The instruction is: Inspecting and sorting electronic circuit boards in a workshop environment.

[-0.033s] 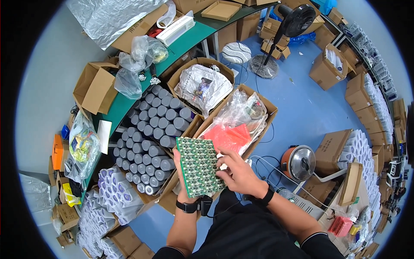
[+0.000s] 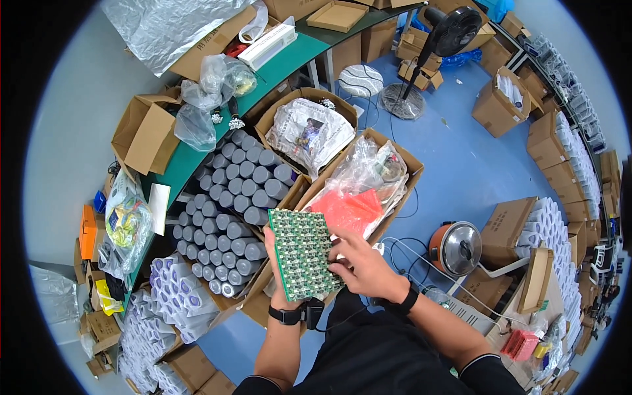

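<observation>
Got a green board (image 2: 303,257) right in front of the body, populated face turned to the camera, covered in row after row of tiny parts. Clamped along the left edge by the left hand (image 2: 279,293), mostly tucked behind and below. Seeing the right hand (image 2: 370,268) at the opposite edge, fingers bent, tips right at the rim; can't tell about an actual pinch vs just resting there. Also wearing dark bands (image 2: 409,299) on both wrists. Just past the board, looking at a carton (image 2: 415,174) stuffed with a red bag (image 2: 349,209) and clear plastic (image 2: 359,168). Beside that, got a second carton (image 2: 349,108) with a white bag (image 2: 286,128) inside. Over to the left, seeing loads of grey-topped cylinders (image 2: 253,191), packed tight, then white tubes (image 2: 178,283) nearer the body. Farther out, got a green bench (image 2: 289,59) with an open box (image 2: 150,135) and plastic bags (image 2: 204,105) on top. Off right, spotted an orange pot (image 2: 455,248) with its lid on, plus a black fan (image 2: 454,29) standing on the blue floor (image 2: 434,158).
</observation>
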`<control>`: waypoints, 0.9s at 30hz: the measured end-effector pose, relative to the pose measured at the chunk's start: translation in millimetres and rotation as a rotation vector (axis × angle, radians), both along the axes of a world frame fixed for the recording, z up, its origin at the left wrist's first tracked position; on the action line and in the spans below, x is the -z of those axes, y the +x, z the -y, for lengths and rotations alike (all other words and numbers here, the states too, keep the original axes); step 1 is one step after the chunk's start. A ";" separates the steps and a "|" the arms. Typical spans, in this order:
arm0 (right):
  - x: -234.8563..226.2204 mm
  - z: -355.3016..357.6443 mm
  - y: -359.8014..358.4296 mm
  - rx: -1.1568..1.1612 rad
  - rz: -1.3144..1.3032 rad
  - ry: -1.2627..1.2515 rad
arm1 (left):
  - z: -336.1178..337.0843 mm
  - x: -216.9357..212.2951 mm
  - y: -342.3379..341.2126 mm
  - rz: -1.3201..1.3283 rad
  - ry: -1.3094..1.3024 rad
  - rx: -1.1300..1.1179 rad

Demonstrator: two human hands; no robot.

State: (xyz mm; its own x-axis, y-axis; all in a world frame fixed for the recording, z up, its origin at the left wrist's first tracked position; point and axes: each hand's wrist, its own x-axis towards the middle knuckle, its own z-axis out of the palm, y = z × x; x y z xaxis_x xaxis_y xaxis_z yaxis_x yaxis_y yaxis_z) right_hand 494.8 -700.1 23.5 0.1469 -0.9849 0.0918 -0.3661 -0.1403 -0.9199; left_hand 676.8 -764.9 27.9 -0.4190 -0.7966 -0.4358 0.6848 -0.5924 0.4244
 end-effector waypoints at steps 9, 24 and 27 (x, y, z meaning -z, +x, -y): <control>-2.6 -5.5 -6.3 -0.065 -0.013 0.058 | 1.6 -4.6 -1.0 0.033 0.020 -0.022; 2.5 -18.2 -1.2 -0.106 -0.089 -0.091 | 3.4 2.8 -7.0 0.077 0.030 -0.117; -10.0 -16.1 -0.3 0.003 -0.061 -0.011 | 3.2 4.9 2.4 0.056 0.013 -0.034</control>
